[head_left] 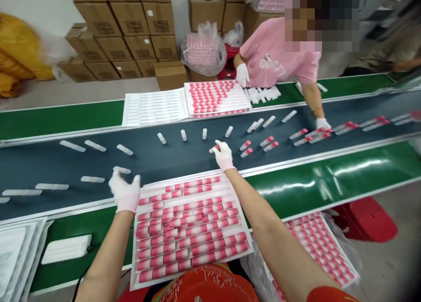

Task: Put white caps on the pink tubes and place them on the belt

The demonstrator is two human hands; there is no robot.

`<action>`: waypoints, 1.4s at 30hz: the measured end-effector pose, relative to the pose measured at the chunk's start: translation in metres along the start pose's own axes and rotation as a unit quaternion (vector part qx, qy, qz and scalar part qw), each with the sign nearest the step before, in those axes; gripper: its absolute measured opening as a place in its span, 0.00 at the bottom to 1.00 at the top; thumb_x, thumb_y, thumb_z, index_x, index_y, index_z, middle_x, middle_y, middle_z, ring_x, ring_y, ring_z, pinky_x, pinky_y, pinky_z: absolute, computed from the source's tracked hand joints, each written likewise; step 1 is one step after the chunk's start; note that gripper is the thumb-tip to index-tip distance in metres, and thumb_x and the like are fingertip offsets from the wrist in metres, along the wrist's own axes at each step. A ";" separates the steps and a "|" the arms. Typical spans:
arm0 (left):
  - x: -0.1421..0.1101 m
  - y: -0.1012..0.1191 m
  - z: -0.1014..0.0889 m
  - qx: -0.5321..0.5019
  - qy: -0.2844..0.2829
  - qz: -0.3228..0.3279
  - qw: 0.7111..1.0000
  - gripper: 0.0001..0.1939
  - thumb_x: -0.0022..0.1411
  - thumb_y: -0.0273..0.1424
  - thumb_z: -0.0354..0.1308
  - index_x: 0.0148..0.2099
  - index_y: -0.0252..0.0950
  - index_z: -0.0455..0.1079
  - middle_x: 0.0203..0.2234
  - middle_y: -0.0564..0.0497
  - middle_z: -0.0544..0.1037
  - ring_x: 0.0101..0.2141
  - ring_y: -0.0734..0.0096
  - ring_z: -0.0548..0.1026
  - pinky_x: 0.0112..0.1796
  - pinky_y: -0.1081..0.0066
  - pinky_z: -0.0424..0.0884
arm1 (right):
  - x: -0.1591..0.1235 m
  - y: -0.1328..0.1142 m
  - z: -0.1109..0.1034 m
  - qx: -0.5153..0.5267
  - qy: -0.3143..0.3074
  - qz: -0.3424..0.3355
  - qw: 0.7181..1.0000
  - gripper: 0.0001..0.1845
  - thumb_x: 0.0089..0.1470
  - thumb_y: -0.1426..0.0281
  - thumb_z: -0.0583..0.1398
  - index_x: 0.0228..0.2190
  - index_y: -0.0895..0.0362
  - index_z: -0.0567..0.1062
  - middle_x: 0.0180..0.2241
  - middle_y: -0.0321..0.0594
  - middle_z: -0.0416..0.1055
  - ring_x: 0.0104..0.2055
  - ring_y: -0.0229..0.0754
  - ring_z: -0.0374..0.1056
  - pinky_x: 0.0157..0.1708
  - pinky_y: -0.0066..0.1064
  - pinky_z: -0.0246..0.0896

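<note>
Beyond the near tray (133,275), the right hand (224,156) is pinching one tube (212,150) over the belt (177,156); near the tray's far left corner, the left hand (125,191) is holding its fingers apart beside one white tube (123,170), contact uncertain. Left of the tray, eight white tubes (52,186) are lying, one partly showing. Tray grooves (224,191) are presumably keeping the pink-and-white tubes (164,272) from rolling.

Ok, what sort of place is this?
Probably a factory production line: a long dark conveyor belt bearing small white tubes, stacked brown cardboard boxes, and a white rectangular tray of pink-and-white tubes.
</note>
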State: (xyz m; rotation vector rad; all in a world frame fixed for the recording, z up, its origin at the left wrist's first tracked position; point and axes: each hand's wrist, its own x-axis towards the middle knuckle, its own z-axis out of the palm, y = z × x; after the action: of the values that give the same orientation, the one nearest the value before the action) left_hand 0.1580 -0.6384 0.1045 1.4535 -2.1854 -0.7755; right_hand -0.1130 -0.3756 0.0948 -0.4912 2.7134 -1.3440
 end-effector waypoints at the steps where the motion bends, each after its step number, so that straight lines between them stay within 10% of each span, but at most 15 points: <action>1: 0.016 -0.016 -0.007 0.022 0.038 -0.047 0.998 0.43 0.56 0.38 0.66 0.69 0.29 0.55 0.61 0.30 0.63 0.62 0.42 0.65 0.62 0.48 0.61 | 0.016 0.010 0.009 -0.008 -0.010 0.006 1.000 0.22 0.54 0.74 0.56 0.50 0.59 0.77 0.37 0.41 0.71 0.41 0.44 0.70 0.53 0.38 0.65; 8: 0.054 -0.062 0.002 0.040 0.051 -0.194 0.979 0.49 0.54 0.39 0.70 0.71 0.28 0.51 0.64 0.27 0.59 0.65 0.38 0.62 0.62 0.46 0.61 | 0.035 0.036 0.016 -0.094 -0.048 0.047 0.993 0.33 0.51 0.68 0.63 0.60 0.55 0.70 0.45 0.44 0.71 0.46 0.48 0.70 0.52 0.41 0.66; 11: 0.056 -0.062 0.026 0.026 0.027 -0.197 0.980 0.46 0.55 0.36 0.70 0.69 0.27 0.53 0.63 0.27 0.60 0.64 0.41 0.63 0.63 0.49 0.60 | -0.004 0.029 -0.006 -0.191 -0.038 -0.008 0.981 0.31 0.56 0.61 0.63 0.59 0.57 0.70 0.49 0.50 0.71 0.52 0.55 0.67 0.52 0.45 0.65; 18: 0.065 -0.072 0.069 -0.011 0.051 -0.234 0.971 0.32 0.55 0.32 0.68 0.59 0.30 0.61 0.54 0.34 0.68 0.56 0.51 0.71 0.59 0.55 0.67 | -0.110 0.060 -0.037 -0.263 -0.231 -0.255 0.901 0.12 0.61 0.69 0.56 0.43 0.56 0.77 0.41 0.48 0.73 0.43 0.52 0.67 0.52 0.49 0.61; 28: 0.082 -0.038 0.053 -0.069 -0.077 -0.102 0.989 0.19 0.66 0.33 0.54 0.57 0.30 0.68 0.50 0.39 0.75 0.53 0.57 0.74 0.59 0.60 0.65 | -0.105 0.034 -0.029 -0.129 -0.206 -0.080 0.967 0.06 0.51 0.73 0.59 0.34 0.55 0.73 0.38 0.47 0.73 0.46 0.54 0.67 0.51 0.50 0.63; 32: 0.018 0.019 0.019 -0.152 -0.187 0.048 0.969 0.25 0.66 0.38 0.54 0.62 0.37 0.66 0.52 0.46 0.76 0.50 0.61 0.75 0.56 0.63 0.67 | -0.119 -0.013 -0.047 0.121 -0.185 0.073 0.973 0.12 0.54 0.67 0.59 0.42 0.54 0.73 0.42 0.43 0.74 0.38 0.43 0.70 0.41 0.41 0.70; 36: -0.083 0.080 -0.016 -0.202 -0.448 0.102 0.865 0.29 0.69 0.47 0.48 0.67 0.42 0.63 0.53 0.45 0.76 0.40 0.62 0.77 0.44 0.64 0.74 | -0.128 -0.072 -0.062 0.275 -0.213 0.100 0.932 0.15 0.54 0.65 0.62 0.44 0.53 0.74 0.47 0.43 0.73 0.30 0.36 0.66 0.31 0.33 0.68; 42: -0.134 0.110 -0.044 -0.192 -0.502 0.128 0.833 0.28 0.71 0.49 0.46 0.66 0.44 0.65 0.45 0.48 0.79 0.35 0.63 0.75 0.40 0.65 0.72 | -0.129 -0.106 -0.080 0.308 -0.251 0.046 0.917 0.23 0.56 0.65 0.62 0.54 0.50 0.74 0.49 0.42 0.74 0.30 0.35 0.65 0.28 0.30 0.65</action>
State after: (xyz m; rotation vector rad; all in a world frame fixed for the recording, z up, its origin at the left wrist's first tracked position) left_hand 0.1580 -0.4909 0.2049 0.5176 -2.5549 -2.0569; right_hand 0.0187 -0.3335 0.2175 -0.5364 1.7664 -1.6554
